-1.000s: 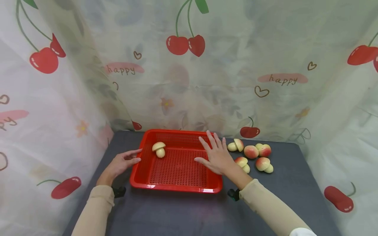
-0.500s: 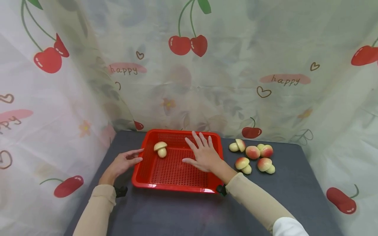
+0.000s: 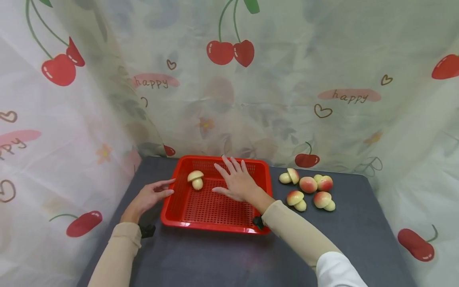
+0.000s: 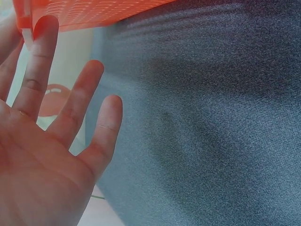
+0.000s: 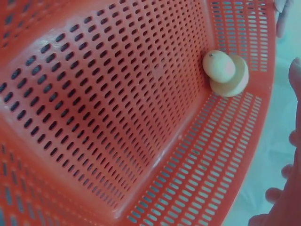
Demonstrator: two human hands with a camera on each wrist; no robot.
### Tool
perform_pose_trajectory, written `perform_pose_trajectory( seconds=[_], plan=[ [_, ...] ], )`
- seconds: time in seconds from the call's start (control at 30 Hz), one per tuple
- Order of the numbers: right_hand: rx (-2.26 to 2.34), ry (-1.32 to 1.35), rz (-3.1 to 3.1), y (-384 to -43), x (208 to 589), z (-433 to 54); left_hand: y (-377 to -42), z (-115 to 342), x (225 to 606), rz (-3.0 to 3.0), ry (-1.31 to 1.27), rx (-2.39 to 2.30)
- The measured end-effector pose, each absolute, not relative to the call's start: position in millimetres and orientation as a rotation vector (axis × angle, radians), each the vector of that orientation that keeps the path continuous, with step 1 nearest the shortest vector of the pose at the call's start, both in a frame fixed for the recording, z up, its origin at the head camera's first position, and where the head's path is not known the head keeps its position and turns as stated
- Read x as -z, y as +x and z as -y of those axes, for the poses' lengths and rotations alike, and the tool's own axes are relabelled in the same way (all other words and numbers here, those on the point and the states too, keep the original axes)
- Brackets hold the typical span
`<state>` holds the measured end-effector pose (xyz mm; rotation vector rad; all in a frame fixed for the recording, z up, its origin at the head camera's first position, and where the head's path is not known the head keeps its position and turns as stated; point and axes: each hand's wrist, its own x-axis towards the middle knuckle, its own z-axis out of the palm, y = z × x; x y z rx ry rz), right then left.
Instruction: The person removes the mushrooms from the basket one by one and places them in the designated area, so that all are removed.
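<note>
A red plastic basket [image 3: 215,228] with slotted walls stands on the dark table. One cream toy mushroom [image 3: 197,180] lies inside it near the left wall; in the right wrist view this mushroom [image 5: 225,73] rests in a corner. My left hand [image 3: 148,199] is at the basket's left rim, thumb and fingertips right at the edge. The left wrist view shows its fingers [image 4: 77,106] spread and mostly straight, below the red rim [image 4: 75,21]. Over the basket, my right hand [image 3: 238,183] has its fingers spread and holds nothing.
Several red-and-cream toy mushrooms [image 3: 295,200] lie right of the basket, on the table [image 3: 229,259]. Behind and at both sides hangs a pale curtain [image 3: 279,59] printed with cherries, close to the table's back edge.
My right hand has moved left, from the basket's right side to over its middle, fingers still spread. The left hand stays at the left rim. The mushrooms have not moved.
</note>
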<state>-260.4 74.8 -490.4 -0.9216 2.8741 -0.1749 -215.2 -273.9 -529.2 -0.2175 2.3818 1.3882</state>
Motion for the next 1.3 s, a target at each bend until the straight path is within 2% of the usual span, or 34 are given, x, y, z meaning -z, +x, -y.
perform_pose_trajectory(
  seconds=[0.6, 1.3],
  plan=[
    [0.118, -1.005, -2.851, -284.7, 502.4, -55.8, -224.5, 263.8, 530.9, -2.380, -0.173, -1.394],
    [0.285, -1.148, -2.694, -302.6, 529.8, -10.0, -217.5, 275.1, 528.8, -2.409, -0.190, -1.370]
  ],
)
